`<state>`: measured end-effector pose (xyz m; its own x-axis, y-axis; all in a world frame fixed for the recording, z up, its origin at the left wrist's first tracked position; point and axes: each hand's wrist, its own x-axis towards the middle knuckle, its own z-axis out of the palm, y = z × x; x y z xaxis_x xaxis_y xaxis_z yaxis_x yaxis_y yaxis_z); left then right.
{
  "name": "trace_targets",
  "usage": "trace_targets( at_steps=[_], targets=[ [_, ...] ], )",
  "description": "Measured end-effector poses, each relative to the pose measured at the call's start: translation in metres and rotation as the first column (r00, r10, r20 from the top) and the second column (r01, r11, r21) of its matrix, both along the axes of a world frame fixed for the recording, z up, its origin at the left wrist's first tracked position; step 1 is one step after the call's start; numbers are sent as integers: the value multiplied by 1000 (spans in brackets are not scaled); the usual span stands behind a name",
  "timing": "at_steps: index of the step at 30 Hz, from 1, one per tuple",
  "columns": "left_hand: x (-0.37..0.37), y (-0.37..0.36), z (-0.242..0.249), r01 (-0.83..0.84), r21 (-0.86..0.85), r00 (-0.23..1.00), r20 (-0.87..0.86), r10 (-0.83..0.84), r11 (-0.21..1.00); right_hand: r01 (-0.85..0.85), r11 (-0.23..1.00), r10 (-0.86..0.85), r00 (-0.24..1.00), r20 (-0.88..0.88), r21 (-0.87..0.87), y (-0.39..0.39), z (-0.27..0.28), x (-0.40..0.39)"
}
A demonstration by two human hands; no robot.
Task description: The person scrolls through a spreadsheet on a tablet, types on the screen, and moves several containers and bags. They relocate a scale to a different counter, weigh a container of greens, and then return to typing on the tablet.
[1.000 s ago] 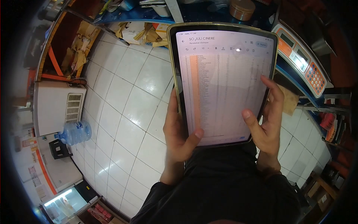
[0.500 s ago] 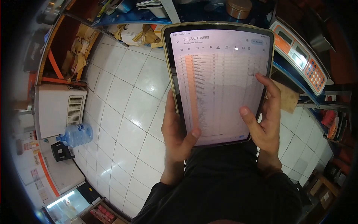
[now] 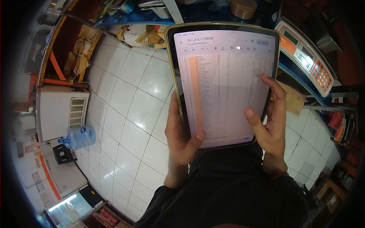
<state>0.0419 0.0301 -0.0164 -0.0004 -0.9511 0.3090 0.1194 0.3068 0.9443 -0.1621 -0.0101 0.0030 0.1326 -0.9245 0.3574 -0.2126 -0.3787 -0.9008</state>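
Note:
A tablet [image 3: 232, 95] in a dark case with a pale gold edge is held upright before me, its lit screen filled with a spreadsheet of many rows and one orange column. My left hand [image 3: 180, 140] grips its lower left edge, thumb over the front and the other fingers mostly hidden behind. At the right side is my right hand [image 3: 272, 127], its index finger and thumb spread apart over the screen. The index fingertip lies right at the cells near the right edge, with the thumb tip lower on the sheet.
An orange and white weighing scale [image 3: 304, 57] stands on a blue shelf to the right. A round brown container [image 3: 243, 8] sits at the top. On the left, a water bottle [image 3: 81, 136] lies beside a white appliance [image 3: 57, 114]. White tiles [image 3: 129, 114] cover the floor.

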Motion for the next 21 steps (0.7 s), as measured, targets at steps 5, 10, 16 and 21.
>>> trace_targets(
  at_steps=[5, 10, 16, 21],
  targets=[
    [-1, 1, -2, 9, 23, 1000, -29, -8, 1000, 4, 1000, -5, 1000, 26, 15, 0, -1, 0],
    [0, 1, -3, -6, 10, 1000, 7, 6, 1000, -8, 1000, 8, 1000, -25, 1, 0, -2, -2],
    [-1, 2, -3, -27, 16, 1000, -1, 27, 999, -5, 1000, 5, 999, -40, 4, -1, -3, -4],
    [-3, 2, -5, -42, 39, 999, -17, 42, 998, -18, 1000, 19, 991, -132, 9, -1, -3, -7]
  ],
)
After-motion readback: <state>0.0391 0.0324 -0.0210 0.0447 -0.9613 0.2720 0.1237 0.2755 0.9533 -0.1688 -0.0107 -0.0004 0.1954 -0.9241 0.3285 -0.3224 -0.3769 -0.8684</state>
